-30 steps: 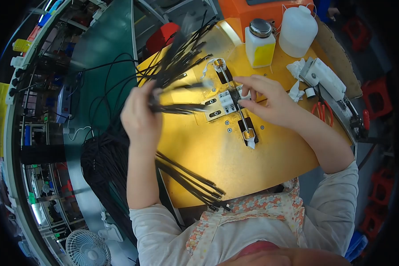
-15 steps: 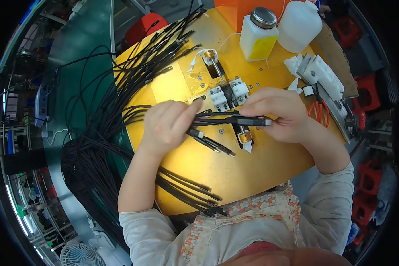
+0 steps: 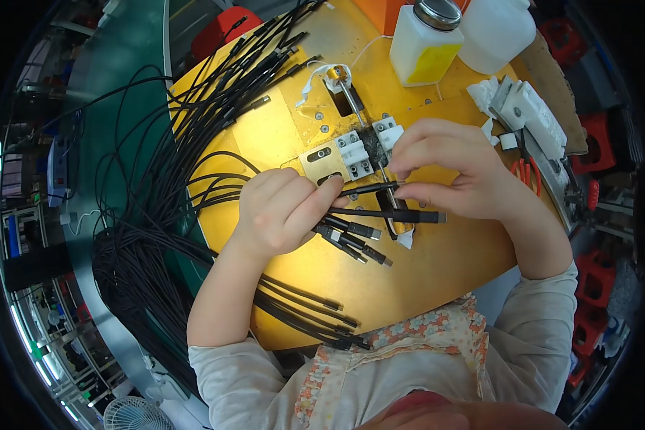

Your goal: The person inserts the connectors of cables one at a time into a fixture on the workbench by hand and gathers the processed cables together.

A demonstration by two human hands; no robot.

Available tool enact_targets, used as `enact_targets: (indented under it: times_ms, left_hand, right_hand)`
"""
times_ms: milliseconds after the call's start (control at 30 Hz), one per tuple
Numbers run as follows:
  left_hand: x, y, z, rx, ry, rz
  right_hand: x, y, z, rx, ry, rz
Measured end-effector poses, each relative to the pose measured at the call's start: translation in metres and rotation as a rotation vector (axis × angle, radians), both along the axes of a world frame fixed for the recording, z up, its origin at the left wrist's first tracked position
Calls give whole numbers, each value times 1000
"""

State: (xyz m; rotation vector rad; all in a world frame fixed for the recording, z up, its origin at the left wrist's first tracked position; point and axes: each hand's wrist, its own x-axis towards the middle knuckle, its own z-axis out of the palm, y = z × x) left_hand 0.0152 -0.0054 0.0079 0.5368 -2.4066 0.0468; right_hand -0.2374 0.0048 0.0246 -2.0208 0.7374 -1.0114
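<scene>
We see the left hand [image 3: 279, 213] closed around a bunch of black cables [image 3: 358, 214], fingers and thumb clamped together, so that the connector ends spread out to the right; gripping them just behind the ends probably keeps them together yet separately reachable. The right hand [image 3: 466, 168] holds its thumb and forefinger on either side of one connector's tip; we cannot tell whether they pinch it. The bunch hangs over the near end of a metal fixture with white blocks [image 3: 353, 155]. We judge that the other cable ends [image 3: 308, 315], fanned along the near edge, lie so for easy picking.

Under it all we have a shiny yellow worktop [image 3: 437, 265], with a yellow-labelled bottle [image 3: 417, 54] at the far side and a red-handled tool [image 3: 527, 175] to the right. Beyond, we find a green table [image 3: 140, 46] at left and red stools [image 3: 593, 276] at right.
</scene>
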Motion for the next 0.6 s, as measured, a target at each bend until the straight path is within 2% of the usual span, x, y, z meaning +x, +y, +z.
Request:
enact_targets:
  times_ms: [133, 267, 467, 600]
  left_hand:
    - [-10, -1, -12, 43, 59, 43]
    - [-11, 5, -11, 113, -23, 44]
    - [-11, 5, -10, 206, 32, 29]
    - [-11, 1, -18, 149, 6, 101]
  right_hand:
    - [0, 1, -10, -164, 92, -67]
    - [7, 4, -18, -228, 99, -90]
    - [5, 0, -21, -168, 69, -74]
    - [2, -10, -26, -70, 55, -134]
